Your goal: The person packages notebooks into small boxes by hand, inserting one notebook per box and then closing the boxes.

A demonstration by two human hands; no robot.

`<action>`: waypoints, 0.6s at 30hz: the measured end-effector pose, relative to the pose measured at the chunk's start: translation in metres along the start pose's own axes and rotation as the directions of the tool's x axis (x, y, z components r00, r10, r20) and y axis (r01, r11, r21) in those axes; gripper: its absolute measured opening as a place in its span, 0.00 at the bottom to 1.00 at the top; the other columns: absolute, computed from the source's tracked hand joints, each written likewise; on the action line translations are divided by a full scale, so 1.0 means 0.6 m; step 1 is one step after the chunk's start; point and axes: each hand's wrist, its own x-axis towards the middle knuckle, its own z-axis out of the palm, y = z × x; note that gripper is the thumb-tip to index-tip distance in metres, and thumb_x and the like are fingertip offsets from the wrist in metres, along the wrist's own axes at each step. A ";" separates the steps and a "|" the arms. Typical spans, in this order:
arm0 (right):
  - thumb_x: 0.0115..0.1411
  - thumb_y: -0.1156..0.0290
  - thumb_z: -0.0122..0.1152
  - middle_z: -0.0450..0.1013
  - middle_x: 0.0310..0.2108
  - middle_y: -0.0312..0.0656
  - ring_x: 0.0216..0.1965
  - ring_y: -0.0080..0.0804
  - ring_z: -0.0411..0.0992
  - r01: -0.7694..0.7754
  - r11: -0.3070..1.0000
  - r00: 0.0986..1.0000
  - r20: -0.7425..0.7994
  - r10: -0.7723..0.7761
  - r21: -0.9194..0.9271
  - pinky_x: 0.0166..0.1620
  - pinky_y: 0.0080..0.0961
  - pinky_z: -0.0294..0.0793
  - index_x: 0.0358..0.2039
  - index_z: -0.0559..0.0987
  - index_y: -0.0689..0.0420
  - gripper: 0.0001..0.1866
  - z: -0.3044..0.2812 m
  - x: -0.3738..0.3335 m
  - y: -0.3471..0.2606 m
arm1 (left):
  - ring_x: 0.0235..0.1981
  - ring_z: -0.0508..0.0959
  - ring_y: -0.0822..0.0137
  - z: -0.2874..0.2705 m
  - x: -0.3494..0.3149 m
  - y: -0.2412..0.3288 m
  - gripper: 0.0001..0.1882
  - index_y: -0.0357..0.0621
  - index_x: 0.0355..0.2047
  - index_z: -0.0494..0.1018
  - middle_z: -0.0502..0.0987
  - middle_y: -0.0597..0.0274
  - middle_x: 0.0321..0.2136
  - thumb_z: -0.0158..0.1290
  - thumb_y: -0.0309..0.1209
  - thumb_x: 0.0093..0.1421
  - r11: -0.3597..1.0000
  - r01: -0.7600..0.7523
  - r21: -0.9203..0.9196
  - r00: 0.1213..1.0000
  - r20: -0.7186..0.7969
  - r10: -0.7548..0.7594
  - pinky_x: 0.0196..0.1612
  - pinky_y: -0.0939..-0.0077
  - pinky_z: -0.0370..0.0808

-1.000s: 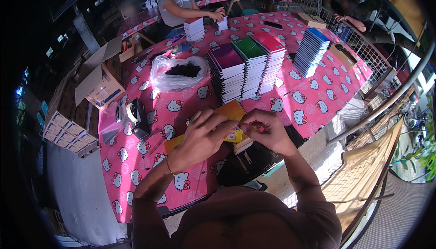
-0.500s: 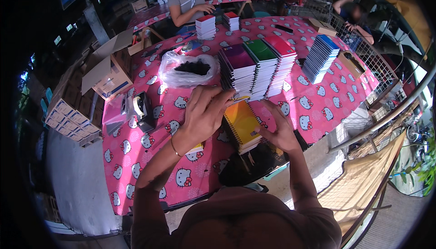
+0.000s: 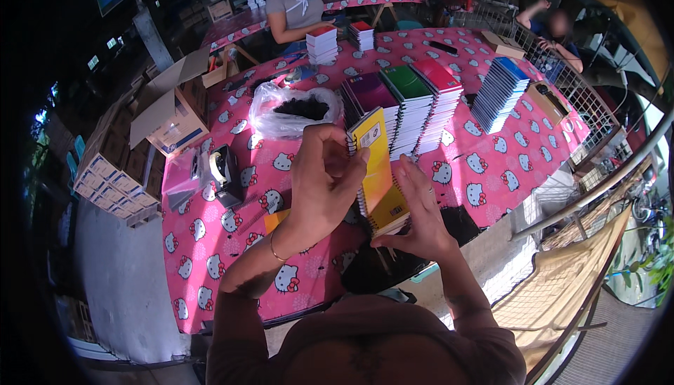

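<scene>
My left hand (image 3: 324,178) pinches the upper part of a yellow spiral notebook (image 3: 372,139), which is tilted up with a white label near its top. Under and below it lies the yellow cover of a spiral-bound stack (image 3: 390,208), its coil on the left side. My right hand (image 3: 420,213) is spread along the stack's right side, fingers stretched away from me and thumb near the lower corner; whether it presses on the edge I cannot tell. Just beyond stand tall stacks of purple (image 3: 372,90), green (image 3: 407,83) and red (image 3: 437,74) spiral notebooks.
A stack of blue notebooks (image 3: 502,90) stands to the right. A plastic bag (image 3: 267,114) with black contents, a tape dispenser (image 3: 225,178) and an open carton (image 3: 172,118) are leftward. A black item (image 3: 358,265) lies at the near edge. Across the pink-covered table (image 3: 263,279) are other people.
The yellow notebook has risen and tilted up in my left hand. My right hand has shifted slightly lower and left along the stack. A co-worker across the table has moved an arm.
</scene>
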 end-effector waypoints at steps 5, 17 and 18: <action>0.57 0.75 0.68 0.65 0.62 0.56 0.57 0.47 0.70 0.008 0.914 0.952 -0.283 0.117 0.405 0.58 0.34 0.70 0.67 0.59 0.61 0.40 0.009 0.017 -0.008 | 0.39 0.79 0.59 0.005 0.040 -0.028 0.15 0.41 0.52 0.71 0.77 0.52 0.41 0.54 0.29 0.65 0.920 -0.336 0.200 0.939 0.139 0.313 0.38 0.68 0.77; 0.58 0.61 0.64 0.68 0.59 0.49 0.63 0.49 0.65 -0.166 0.972 0.986 -0.030 0.163 -0.167 0.65 0.45 0.61 0.56 0.75 0.57 0.27 0.045 -0.059 0.008 | 0.56 0.69 0.54 0.005 -0.027 -0.243 0.16 0.47 0.51 0.76 0.73 0.55 0.53 0.51 0.36 0.66 0.765 -0.381 0.519 0.921 0.284 0.266 0.61 0.42 0.57; 0.57 0.61 0.65 0.69 0.59 0.49 0.63 0.47 0.65 -0.134 0.965 0.989 0.031 0.145 -0.227 0.64 0.46 0.61 0.56 0.75 0.58 0.28 0.061 -0.067 -0.001 | 0.56 0.71 0.54 0.001 -0.024 -0.224 0.15 0.46 0.51 0.76 0.74 0.54 0.53 0.52 0.35 0.66 0.796 -0.328 0.510 0.945 0.188 0.268 0.61 0.47 0.60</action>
